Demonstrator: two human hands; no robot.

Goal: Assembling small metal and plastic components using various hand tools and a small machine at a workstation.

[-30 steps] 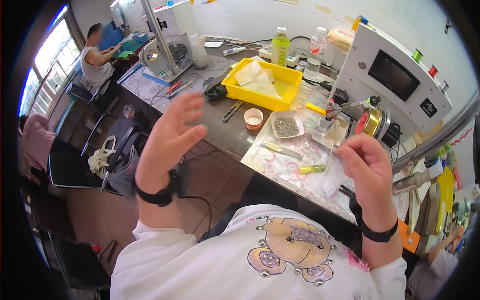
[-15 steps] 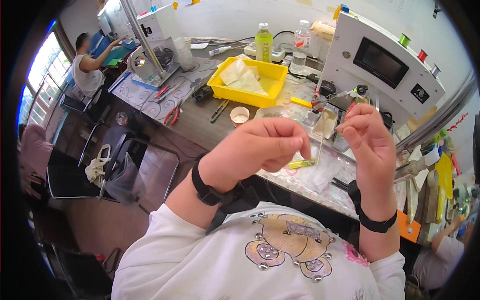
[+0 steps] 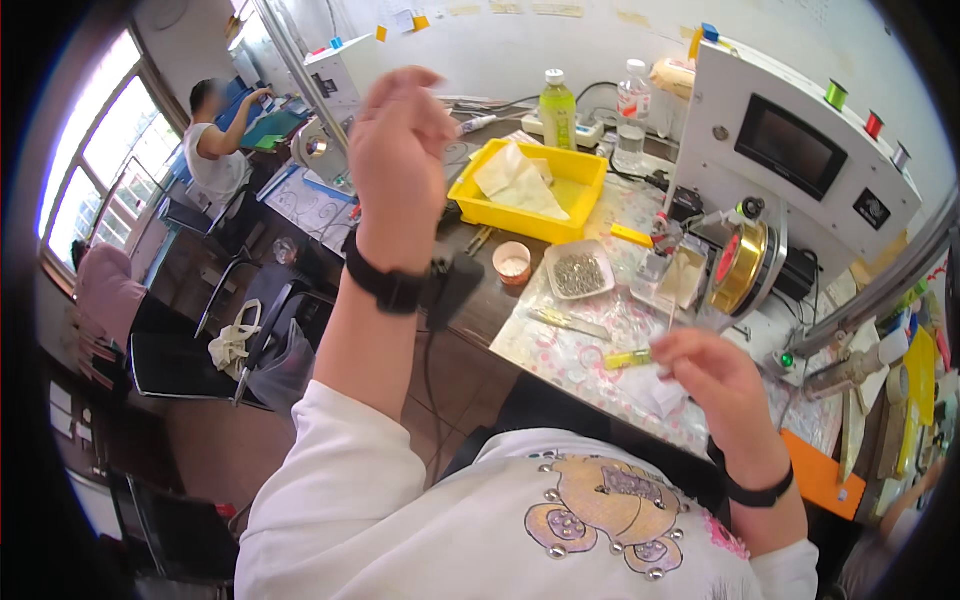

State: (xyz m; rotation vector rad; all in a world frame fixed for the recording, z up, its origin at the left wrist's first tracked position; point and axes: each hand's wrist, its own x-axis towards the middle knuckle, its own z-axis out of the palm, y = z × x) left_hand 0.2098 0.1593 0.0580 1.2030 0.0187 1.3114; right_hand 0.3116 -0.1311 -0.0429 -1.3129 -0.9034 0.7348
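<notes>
My left hand (image 3: 402,150) is raised high at the left, away from the table. Its fingers are bent together and blurred, so whatever sits between them does not show. Low over the table's near edge is my right hand (image 3: 718,378), thumb and forefinger pinched; anything held there is too small to make out. Beside those fingertips lies a small yellow-green packet (image 3: 627,358). A white dish of small metal pieces (image 3: 580,272) and a slim flat tool (image 3: 570,323) lie farther in. A gold spool (image 3: 738,268) is mounted on the white machine (image 3: 800,110).
Behind the dish stands a yellow tray (image 3: 520,222) with white cloth or paper inside. Nearby are a small round cup (image 3: 513,264), a green drink bottle (image 3: 557,108) and a clear bottle (image 3: 631,120). Chairs (image 3: 180,368) and another person (image 3: 215,150) are at the left.
My left hand has swung up and left, away from my right hand. My right hand has dropped toward the near table edge, uncovering the dish and the gold spool. The view has shifted slightly.
</notes>
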